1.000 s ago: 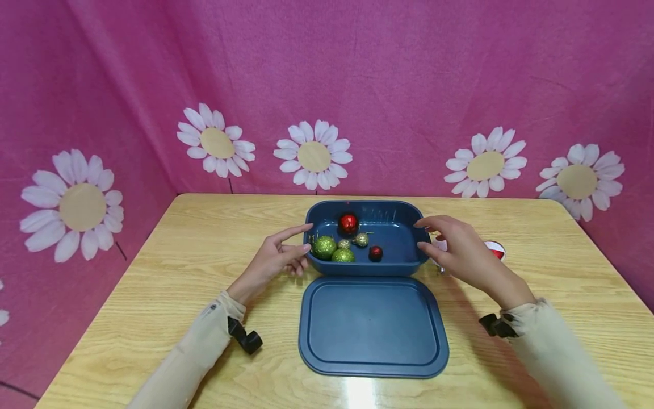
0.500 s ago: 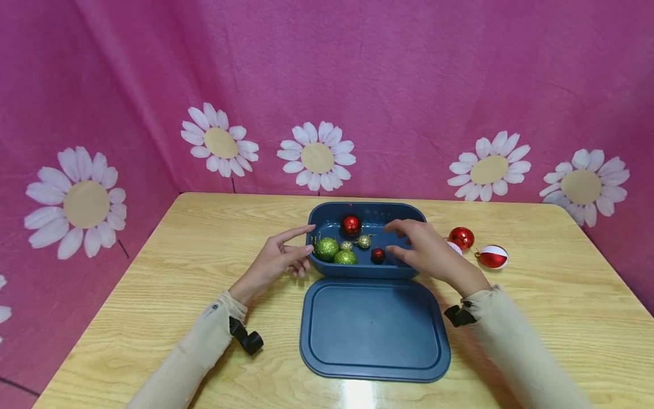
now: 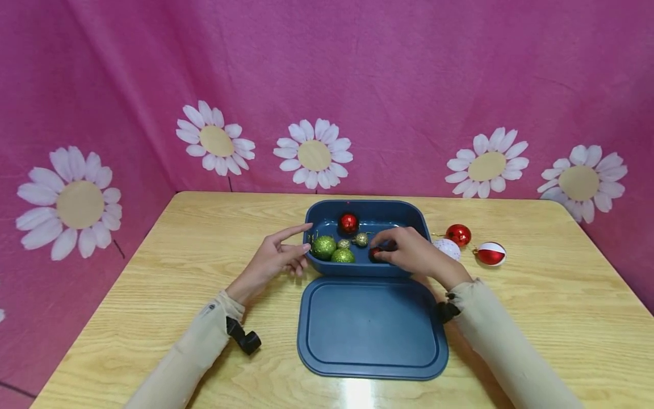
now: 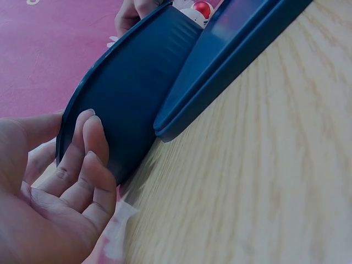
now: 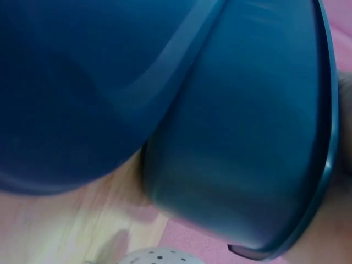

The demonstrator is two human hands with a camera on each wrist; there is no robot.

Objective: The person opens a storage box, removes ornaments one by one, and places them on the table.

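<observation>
A dark blue rectangular box stands without its lid on the table. My left hand rests at its left end, index finger and thumb touching the rim. In the left wrist view that hand's other fingers lie loosely bent by the outer wall. Reaching inside, my right hand has thumb and index finger around a small dark red bauble, which is partly hidden. Also in the box are a larger red bauble, two glittery green baubles and two small gold baubles.
The blue lid lies flat in front of the box. Right of the box are a red bauble, a white dotted bauble and a red-and-white one. A pink flowered cloth hangs behind the table.
My right hand has moved left from the box's right rim into the box, and its fingers have closed around the small dark red bauble. The left hand has stayed put.
</observation>
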